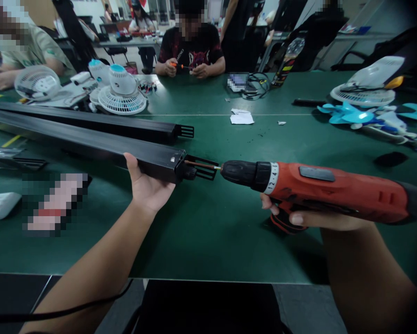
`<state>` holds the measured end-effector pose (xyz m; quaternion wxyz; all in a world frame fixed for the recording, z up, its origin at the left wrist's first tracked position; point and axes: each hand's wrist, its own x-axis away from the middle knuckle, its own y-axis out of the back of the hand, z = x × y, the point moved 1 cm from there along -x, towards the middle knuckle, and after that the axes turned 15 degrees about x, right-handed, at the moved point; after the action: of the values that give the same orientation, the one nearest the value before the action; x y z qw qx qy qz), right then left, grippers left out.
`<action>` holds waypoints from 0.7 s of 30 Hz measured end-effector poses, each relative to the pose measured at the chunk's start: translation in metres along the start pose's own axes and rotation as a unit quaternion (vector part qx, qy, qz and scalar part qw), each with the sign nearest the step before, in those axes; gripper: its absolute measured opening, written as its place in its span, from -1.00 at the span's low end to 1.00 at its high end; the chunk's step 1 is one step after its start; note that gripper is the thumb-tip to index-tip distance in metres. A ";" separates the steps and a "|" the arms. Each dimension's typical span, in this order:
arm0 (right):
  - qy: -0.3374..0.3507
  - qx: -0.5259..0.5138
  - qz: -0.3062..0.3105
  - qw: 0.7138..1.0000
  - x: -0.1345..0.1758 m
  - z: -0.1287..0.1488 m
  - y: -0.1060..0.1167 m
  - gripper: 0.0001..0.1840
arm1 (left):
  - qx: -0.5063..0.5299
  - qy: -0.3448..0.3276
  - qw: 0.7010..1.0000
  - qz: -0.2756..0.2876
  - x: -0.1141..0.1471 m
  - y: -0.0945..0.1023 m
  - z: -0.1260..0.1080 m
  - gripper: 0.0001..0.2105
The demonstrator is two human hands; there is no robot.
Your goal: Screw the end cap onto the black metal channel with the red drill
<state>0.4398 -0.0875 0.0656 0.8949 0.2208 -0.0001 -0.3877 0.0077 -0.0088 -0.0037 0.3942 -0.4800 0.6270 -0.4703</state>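
Observation:
My left hand (149,188) is wrapped round the near end of a long black rectangular housing (100,141), thumb on its front side and the other fingers hidden underneath. In my right hand (299,218) is a red and black cordless drill (337,185), held level and pointing left. A long thin bit (203,164) runs from its chuck to the end face of the housing, beside a black slotted bracket (205,168) and a short black knob (189,173). Whether the tip sits in a screw is too small to tell. Behind lies a second black housing (142,127) with a similar slotted end.
White fan parts (121,99) stand at the back left. Blue fan blades (348,113) and a white fan (363,95) lie at right. A bottle (287,62), coiled cable (259,86) and paper scrap (242,117) are farther back. Across the table (208,232), a person holds a screwdriver (177,65).

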 end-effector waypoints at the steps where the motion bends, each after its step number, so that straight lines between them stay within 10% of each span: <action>1: 0.004 0.001 0.001 1.000 0.000 0.000 0.000 -0.66 | 0.003 0.000 1.000 0.001 0.000 0.000 0.000 -0.01; 21: -0.041 0.005 -0.011 0.999 0.000 0.001 -0.004 -0.77 | 0.021 -0.021 0.998 -0.053 0.002 -0.010 0.003 -0.12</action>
<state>0.4368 -0.0901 0.0651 0.8885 0.2097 -0.0360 -0.4065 0.0120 -0.0119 0.0049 0.3919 -0.5133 0.5825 -0.4937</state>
